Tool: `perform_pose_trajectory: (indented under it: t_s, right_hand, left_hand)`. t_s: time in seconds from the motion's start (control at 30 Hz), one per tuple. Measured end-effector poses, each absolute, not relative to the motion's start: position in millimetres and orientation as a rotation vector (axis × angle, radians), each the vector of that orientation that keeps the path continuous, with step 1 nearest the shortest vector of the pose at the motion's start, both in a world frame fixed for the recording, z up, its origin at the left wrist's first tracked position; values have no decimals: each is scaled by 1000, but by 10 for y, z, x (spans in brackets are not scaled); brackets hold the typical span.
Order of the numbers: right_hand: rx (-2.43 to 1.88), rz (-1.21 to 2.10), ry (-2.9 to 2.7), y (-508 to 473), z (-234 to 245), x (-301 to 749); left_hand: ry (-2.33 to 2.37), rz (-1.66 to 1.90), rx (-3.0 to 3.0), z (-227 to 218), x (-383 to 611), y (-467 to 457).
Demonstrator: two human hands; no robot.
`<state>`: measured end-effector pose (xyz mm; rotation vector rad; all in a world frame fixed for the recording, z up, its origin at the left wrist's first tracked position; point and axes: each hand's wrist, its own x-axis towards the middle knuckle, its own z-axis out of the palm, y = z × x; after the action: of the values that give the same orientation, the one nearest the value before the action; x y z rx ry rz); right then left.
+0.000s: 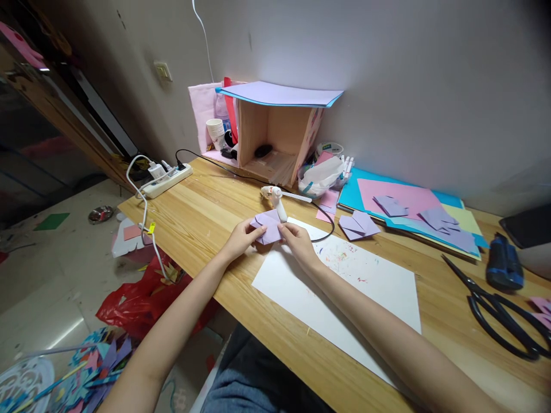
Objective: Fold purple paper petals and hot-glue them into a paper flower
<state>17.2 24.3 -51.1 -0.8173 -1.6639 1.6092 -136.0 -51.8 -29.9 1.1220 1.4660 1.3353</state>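
Between my two hands is a folded piece of purple paper (269,228), held a little above the table's front part. My left hand (241,238) pinches its left side, thumb on top. On its right edge my right hand (297,241) closes with thumb and fingers. Just behind the paper stands a white glue gun (275,198) with a glue stick out of its back and a black cord. Beneath my right forearm lies a white sheet (370,284) with coloured specks. Another folded purple paper (359,225) rests to the right of my hands.
Black scissors (491,304) and a dark blue-black tool (504,264) lie at the right. Coloured sheets (400,198) are stacked at the back right. A wooden box (275,132) stands against the wall. A power strip (167,180) sits at the left edge, a red bag (138,304) below.
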Motion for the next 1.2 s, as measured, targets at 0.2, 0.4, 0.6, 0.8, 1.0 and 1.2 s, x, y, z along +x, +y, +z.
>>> perform_pose_trajectory:
  t_s: [0.2, 0.4, 0.6, 0.8, 1.0, 1.2]
  right_hand:
    - [-814, 1632, -1714, 203, -423, 159]
    - [-789, 1608, -1790, 159, -336, 159]
    - [-788, 1633, -1775, 154, -346, 161]
    - [-786, 1646, -1762, 168, -360, 161]
    - [-784, 1626, -1780, 181, -393, 174]
    - [-759, 1667, -1769, 211, -396, 180]
  left_hand:
    - [1460, 1372, 1118, -275, -1350, -528]
    - [1445, 1277, 1138, -217, -1303, -569]
    - [1450, 1265, 1200, -287, -1321, -559]
    - [1539, 1262, 1299, -319, -1345, -546]
    - [1543, 1249, 1251, -320, -1342, -541]
    - [1434, 1307, 1221, -300, -1319, -533]
